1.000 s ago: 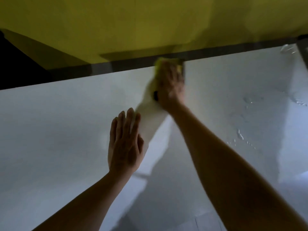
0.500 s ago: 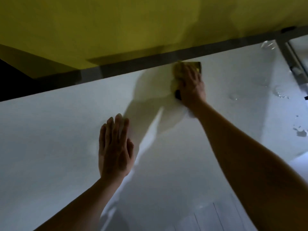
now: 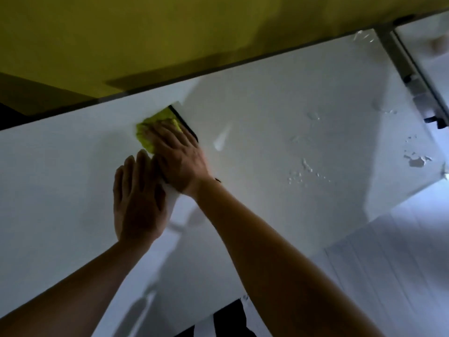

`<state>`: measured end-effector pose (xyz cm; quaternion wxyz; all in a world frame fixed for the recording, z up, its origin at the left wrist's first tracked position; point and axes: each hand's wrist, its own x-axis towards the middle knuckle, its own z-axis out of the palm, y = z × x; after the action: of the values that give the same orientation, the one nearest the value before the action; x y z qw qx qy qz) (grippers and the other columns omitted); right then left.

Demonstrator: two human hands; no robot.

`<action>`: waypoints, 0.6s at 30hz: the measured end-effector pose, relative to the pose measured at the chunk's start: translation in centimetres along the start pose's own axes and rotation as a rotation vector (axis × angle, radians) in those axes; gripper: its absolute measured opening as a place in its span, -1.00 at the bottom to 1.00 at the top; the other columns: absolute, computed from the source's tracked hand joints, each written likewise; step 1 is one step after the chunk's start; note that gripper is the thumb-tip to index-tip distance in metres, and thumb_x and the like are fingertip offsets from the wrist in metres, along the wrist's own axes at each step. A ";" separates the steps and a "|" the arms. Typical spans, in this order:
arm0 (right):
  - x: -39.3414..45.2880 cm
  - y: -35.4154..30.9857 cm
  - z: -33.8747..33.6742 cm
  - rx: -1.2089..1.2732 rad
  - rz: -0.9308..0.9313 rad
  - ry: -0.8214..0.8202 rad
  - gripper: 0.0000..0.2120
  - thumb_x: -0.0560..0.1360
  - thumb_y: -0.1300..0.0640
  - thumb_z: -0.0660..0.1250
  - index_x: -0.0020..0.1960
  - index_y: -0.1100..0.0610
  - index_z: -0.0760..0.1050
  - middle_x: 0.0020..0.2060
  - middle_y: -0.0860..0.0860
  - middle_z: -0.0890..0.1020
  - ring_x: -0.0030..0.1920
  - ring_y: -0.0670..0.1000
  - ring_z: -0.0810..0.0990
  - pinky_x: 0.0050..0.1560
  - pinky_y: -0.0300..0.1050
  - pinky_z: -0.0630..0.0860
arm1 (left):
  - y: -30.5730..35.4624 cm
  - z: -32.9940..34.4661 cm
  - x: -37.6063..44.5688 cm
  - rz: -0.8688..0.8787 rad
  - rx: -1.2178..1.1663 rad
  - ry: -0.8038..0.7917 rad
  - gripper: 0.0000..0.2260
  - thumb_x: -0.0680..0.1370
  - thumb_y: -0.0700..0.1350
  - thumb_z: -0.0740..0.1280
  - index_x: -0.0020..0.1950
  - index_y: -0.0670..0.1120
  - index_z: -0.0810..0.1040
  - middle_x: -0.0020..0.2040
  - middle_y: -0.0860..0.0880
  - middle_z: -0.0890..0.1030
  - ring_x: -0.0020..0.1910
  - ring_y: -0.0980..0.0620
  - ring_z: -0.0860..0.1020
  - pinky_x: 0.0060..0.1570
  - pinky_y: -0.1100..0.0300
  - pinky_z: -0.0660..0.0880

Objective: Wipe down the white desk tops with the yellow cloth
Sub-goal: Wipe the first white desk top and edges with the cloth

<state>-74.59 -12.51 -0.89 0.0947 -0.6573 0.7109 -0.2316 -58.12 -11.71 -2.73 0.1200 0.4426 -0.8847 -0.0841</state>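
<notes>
The right hand [image 3: 178, 158] lies palm-down with fingers extended and close together, pressing a crumpled bright yellow cloth [image 3: 155, 128] flat against the smooth white desk top [image 3: 267, 122]; the cloth bulges out past the fingertips toward the desk's far edge, and a thin black edge of something shows along the hand's right side, though what it is cannot be told. The left hand [image 3: 137, 198] rests just beside it, palm flat on the same surface, fingers straight and together, holding nothing, its fingertips touching or nearly touching the right hand's side. The desk top is glossy and reflective, with scattered clear water droplets [image 3: 305, 170] and small puddles standing to the right of the hands. Along the far edge runs a dark strip, and above it rises a plain yellow partition panel [image 3: 170, 32]. To the right a grey metal divider rail [image 3: 398, 59] bounds the surface; broad bare desk lies to the left.
</notes>
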 end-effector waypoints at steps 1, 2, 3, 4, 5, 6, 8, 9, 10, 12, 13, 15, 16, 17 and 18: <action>-0.6 0.6 -0.1 0.003 -0.030 -0.003 -0.53 0.64 0.00 0.17 0.52 0.08 0.38 0.50 0.09 0.41 0.54 0.14 0.31 0.53 0.18 0.19 | -0.1 0.0 0.0 0.008 0.017 0.001 -0.45 0.72 0.01 0.08 0.67 -0.18 0.18 0.65 -0.24 0.23 0.63 -0.29 0.20 0.60 -0.21 0.14; -1.2 1.7 -0.4 -0.005 -0.041 0.021 -0.55 0.65 0.02 0.21 0.52 0.08 0.39 0.50 0.09 0.42 0.54 0.14 0.31 0.53 0.18 0.20 | -0.2 0.0 0.0 0.017 0.024 0.002 -0.45 0.71 0.01 0.08 0.68 -0.16 0.17 0.65 -0.23 0.22 0.63 -0.29 0.20 0.60 -0.20 0.13; -1.9 3.1 -0.9 -0.014 -0.022 0.051 -0.54 0.63 0.04 0.26 0.51 0.08 0.40 0.49 0.10 0.43 0.53 0.15 0.32 0.52 0.19 0.20 | -0.1 -0.1 0.1 0.027 0.021 0.002 -0.45 0.70 -0.01 0.08 0.69 -0.13 0.17 0.66 -0.22 0.21 0.63 -0.29 0.20 0.61 -0.19 0.11; -2.9 4.7 -1.8 -0.022 0.027 0.083 -0.50 0.58 0.06 0.33 0.51 0.09 0.41 0.48 0.11 0.43 0.53 0.16 0.33 0.50 0.23 0.21 | 0.1 -0.2 0.1 0.033 0.013 0.005 -0.45 0.69 -0.03 0.09 0.69 -0.11 0.17 0.66 -0.22 0.21 0.63 -0.29 0.20 0.62 -0.18 0.09; -3.9 6.4 -2.8 -0.023 0.115 0.108 -0.42 0.52 0.07 0.38 0.52 0.08 0.39 0.49 0.12 0.42 0.53 0.17 0.31 0.50 0.26 0.21 | 0.3 -0.3 0.0 0.037 0.005 0.008 -0.45 0.68 -0.05 0.09 0.68 -0.10 0.19 0.66 -0.22 0.21 0.62 -0.30 0.20 0.62 -0.18 0.09; -5.2 8.2 -4.1 -0.025 0.233 0.130 -0.36 0.47 0.06 0.38 0.54 0.06 0.36 0.50 0.12 0.40 0.54 0.17 0.29 0.50 0.26 0.19 | 0.4 -0.4 0.0 0.039 -0.001 0.014 -0.46 0.67 -0.07 0.09 0.67 -0.11 0.21 0.65 -0.23 0.22 0.62 -0.30 0.20 0.61 -0.18 0.09; -8.4 11.6 -6.9 -0.037 0.459 0.190 -0.36 0.49 0.05 0.26 0.57 0.05 0.31 0.53 0.11 0.35 0.56 0.15 0.23 0.54 0.20 0.16 | 0.9 -0.4 -0.1 0.006 -0.010 0.024 -0.47 0.65 -0.10 0.09 0.65 -0.14 0.25 0.64 -0.25 0.23 0.61 -0.32 0.20 0.60 -0.22 0.10; -10.3 13.0 -8.2 -0.056 0.534 0.226 -0.39 0.52 0.05 0.20 0.57 0.05 0.29 0.54 0.11 0.34 0.56 0.14 0.22 0.54 0.17 0.16 | 1.4 -0.2 -0.1 -0.028 -0.017 0.026 -0.47 0.65 -0.11 0.10 0.64 -0.15 0.25 0.64 -0.26 0.24 0.61 -0.32 0.20 0.59 -0.23 0.11; -12.3 14.3 -9.4 -0.080 0.594 0.258 -0.41 0.55 0.05 0.16 0.58 0.05 0.28 0.55 0.10 0.32 0.57 0.14 0.21 0.55 0.14 0.16 | 2.1 0.0 -0.2 -0.055 -0.024 0.030 -0.46 0.64 -0.11 0.11 0.64 -0.16 0.25 0.63 -0.26 0.24 0.61 -0.33 0.20 0.59 -0.23 0.11; -16.0 16.2 -11.4 -0.119 0.699 0.296 -0.45 0.61 0.04 0.14 0.60 0.01 0.23 0.57 0.06 0.28 0.58 0.12 0.17 0.56 0.10 0.14 | 4.7 0.5 -0.5 -0.020 -0.046 0.041 -0.46 0.63 -0.13 0.13 0.63 -0.19 0.26 0.63 -0.27 0.25 0.60 -0.33 0.22 0.58 -0.23 0.14; -17.9 16.8 -12.1 -0.131 0.751 0.299 -0.45 0.64 0.03 0.13 0.61 -0.01 0.19 0.59 0.03 0.24 0.59 0.09 0.13 0.57 0.09 0.12 | 6.3 0.9 -0.8 0.046 -0.054 0.036 -0.46 0.63 -0.13 0.14 0.63 -0.20 0.26 0.63 -0.26 0.25 0.60 -0.32 0.23 0.58 -0.22 0.14; -21.8 17.9 -13.5 -0.146 0.846 0.300 -0.45 0.66 0.00 0.09 0.64 -0.04 0.09 0.61 0.00 0.18 0.61 0.03 0.06 0.59 0.08 0.07 | 9.8 1.9 -1.3 0.172 -0.068 0.015 -0.47 0.64 -0.14 0.13 0.64 -0.19 0.27 0.65 -0.25 0.24 0.62 -0.29 0.22 0.59 -0.21 0.15; -23.7 18.5 -14.2 -0.155 0.888 0.303 -0.44 0.66 -0.01 0.07 0.64 -0.05 0.06 0.62 -0.01 0.16 0.61 0.01 0.05 0.59 0.09 0.06 | 11.4 2.3 -1.4 0.194 -0.074 0.003 -0.47 0.64 -0.13 0.12 0.64 -0.18 0.28 0.65 -0.24 0.24 0.62 -0.28 0.22 0.60 -0.21 0.14; -25.4 18.8 -14.8 -0.164 0.920 0.306 -0.43 0.65 -0.03 0.05 0.64 -0.06 0.05 0.62 -0.02 0.15 0.62 0.00 0.04 0.60 0.09 0.05 | 13.0 2.8 -1.4 0.199 -0.077 -0.012 -0.47 0.64 -0.11 0.11 0.64 -0.17 0.28 0.64 -0.24 0.24 0.63 -0.27 0.21 0.60 -0.20 0.13; -26.7 19.1 -15.1 -0.168 0.944 0.306 -0.43 0.65 -0.04 0.03 0.64 -0.06 0.04 0.62 -0.02 0.14 0.62 -0.01 0.03 0.60 0.10 0.05 | 14.4 3.2 -1.4 0.202 -0.076 -0.027 -0.47 0.65 -0.10 0.10 0.64 -0.15 0.28 0.64 -0.24 0.25 0.63 -0.26 0.20 0.61 -0.19 0.12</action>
<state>-95.10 17.26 -0.87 0.0307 -0.2279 0.9526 -0.1990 -69.18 -1.87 -2.29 0.1327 0.3450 -0.9225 -0.1111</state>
